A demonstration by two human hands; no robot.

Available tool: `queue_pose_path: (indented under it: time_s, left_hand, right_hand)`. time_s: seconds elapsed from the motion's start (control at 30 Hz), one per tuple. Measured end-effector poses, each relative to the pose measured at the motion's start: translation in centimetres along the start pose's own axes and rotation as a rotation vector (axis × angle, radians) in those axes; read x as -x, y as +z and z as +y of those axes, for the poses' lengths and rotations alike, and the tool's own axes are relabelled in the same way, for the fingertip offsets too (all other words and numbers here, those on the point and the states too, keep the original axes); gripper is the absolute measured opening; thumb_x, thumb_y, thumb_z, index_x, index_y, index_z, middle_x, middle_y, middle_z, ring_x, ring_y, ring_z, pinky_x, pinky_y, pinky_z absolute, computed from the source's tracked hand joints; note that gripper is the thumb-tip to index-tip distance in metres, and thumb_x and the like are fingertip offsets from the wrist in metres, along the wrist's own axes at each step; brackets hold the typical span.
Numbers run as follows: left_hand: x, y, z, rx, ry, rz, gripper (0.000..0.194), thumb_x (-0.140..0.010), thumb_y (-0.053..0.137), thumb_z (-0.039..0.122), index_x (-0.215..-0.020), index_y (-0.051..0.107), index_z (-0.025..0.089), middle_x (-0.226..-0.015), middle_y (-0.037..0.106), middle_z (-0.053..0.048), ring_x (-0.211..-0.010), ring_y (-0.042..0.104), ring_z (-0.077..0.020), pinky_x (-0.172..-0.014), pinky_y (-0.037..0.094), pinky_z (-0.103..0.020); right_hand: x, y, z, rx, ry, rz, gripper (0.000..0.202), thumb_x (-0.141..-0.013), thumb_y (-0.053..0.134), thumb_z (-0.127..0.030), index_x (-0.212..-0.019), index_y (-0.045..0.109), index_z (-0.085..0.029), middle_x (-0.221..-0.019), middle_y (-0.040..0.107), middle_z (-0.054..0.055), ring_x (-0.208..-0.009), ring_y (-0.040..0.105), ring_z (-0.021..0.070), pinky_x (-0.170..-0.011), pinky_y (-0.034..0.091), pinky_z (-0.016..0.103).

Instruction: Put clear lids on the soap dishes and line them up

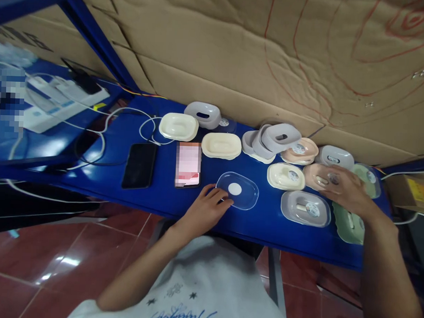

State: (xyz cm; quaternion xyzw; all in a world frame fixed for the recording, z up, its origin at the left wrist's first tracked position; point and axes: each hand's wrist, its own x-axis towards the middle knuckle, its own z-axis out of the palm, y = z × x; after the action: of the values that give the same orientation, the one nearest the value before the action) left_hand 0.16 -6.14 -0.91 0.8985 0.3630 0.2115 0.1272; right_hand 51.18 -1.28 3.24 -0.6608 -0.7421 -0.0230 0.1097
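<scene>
Fingers curled, my left hand [210,203] touches the left edge of a clear oval lid [243,197] that has a white round sticker. At the right, my right hand [346,187] reaches over a peach dish [310,174] with a clear cover; its fingertips are on the dish's right part, and the palm hides the rest. A grey dish [290,209] with a clear cover lies in front of it, and a green dish [341,228] sits partly behind my right forearm. Left of the peach dish is a cream dish [276,175] bearing a round sticker.
More dishes stand at the back, including stacked grey ones [284,136] and a cream one [221,145]. A lit phone [188,165], a dark phone [138,165], white cables [103,146] and a power strip [60,112] lie leftward. Cardboard [215,52] rises behind the blue table [196,214].
</scene>
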Motion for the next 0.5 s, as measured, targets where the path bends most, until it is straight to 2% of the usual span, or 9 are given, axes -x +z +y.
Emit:
queue_pose_path:
  time_s: [0.07, 0.13, 0.2, 0.3, 0.4, 0.5]
  left_hand:
    - [0.7, 0.2, 0.0, 0.013, -0.017, 0.045, 0.023, -0.106, 0.052, 0.011, -0.117, 0.068, 0.024, -0.119, 0.071, -0.008, -0.114, 0.068, -0.0250, -0.106, 0.054, -0.051]
    - [1.0, 0.4, 0.0, 0.038, -0.042, 0.081, 0.018, -0.107, 0.053, 0.013, -0.111, 0.067, 0.023, -0.126, 0.069, -0.009, -0.114, 0.067, -0.0251, -0.099, 0.057, -0.047]
    - [0.9, 0.5, 0.2, 0.058, -0.052, 0.087, 0.014, -0.108, 0.053, 0.016, -0.106, 0.065, 0.022, -0.130, 0.069, -0.010, -0.112, 0.068, -0.0253, -0.092, 0.057, -0.044]
    - [0.8, -0.1, 0.8, 0.084, -0.047, 0.083, 0.010, -0.110, 0.054, 0.023, -0.111, 0.064, 0.023, -0.124, 0.073, -0.008, -0.107, 0.070, -0.0244, -0.088, 0.057, -0.042]
    - [1.1, -1.4, 1.5, 0.129, -0.082, 0.129, 0.014, -0.111, 0.057, 0.032, -0.122, 0.063, 0.025, -0.115, 0.077, -0.005, -0.102, 0.073, -0.0225, -0.088, 0.058, -0.040]
    - [1.7, -2.7, 1.8, 0.201, -0.118, 0.162, 0.023, -0.112, 0.055, 0.035, -0.133, 0.059, 0.026, -0.116, 0.077, -0.005, -0.100, 0.074, -0.0210, -0.087, 0.061, -0.037]
  right_hand:
    - [-0.6, -0.8, -1.6, -0.013, -0.026, -0.066, 0.062, -0.090, 0.070, -0.058, -0.143, 0.062, -0.027, -0.152, 0.061, 0.019, -0.144, 0.056, 0.0370, -0.117, 0.045, 0.055]
    - [-2.1, -1.9, -4.4, -0.063, -0.092, -0.045, 0.064, -0.096, 0.065, -0.053, -0.152, 0.055, -0.023, -0.158, 0.056, 0.019, -0.148, 0.053, 0.0332, -0.122, 0.041, 0.050]
    - [-4.6, -2.5, -7.9, -0.104, -0.194, 0.017, 0.062, -0.102, 0.062, -0.047, -0.156, 0.052, -0.019, -0.160, 0.054, 0.019, -0.151, 0.050, 0.0288, -0.125, 0.037, 0.044]
    - [-9.2, -1.6, -12.2, -0.037, -0.269, -0.001, 0.057, -0.106, 0.057, -0.040, -0.159, 0.050, -0.020, -0.166, 0.048, 0.018, -0.156, 0.042, 0.0322, -0.125, 0.032, 0.054]
    - [-12.4, 0.0, -14.1, -0.005, -0.328, -0.095, 0.042, -0.107, 0.055, -0.032, -0.147, 0.062, -0.020, -0.153, 0.063, 0.015, -0.144, 0.056, 0.0318, -0.121, 0.036, 0.056]
    - [-12.3, 0.2, -14.9, -0.024, -0.381, -0.039, 0.034, -0.108, 0.054, -0.032, -0.137, 0.067, -0.020, -0.138, 0.073, 0.013, -0.131, 0.066, 0.0286, -0.115, 0.043, 0.048]
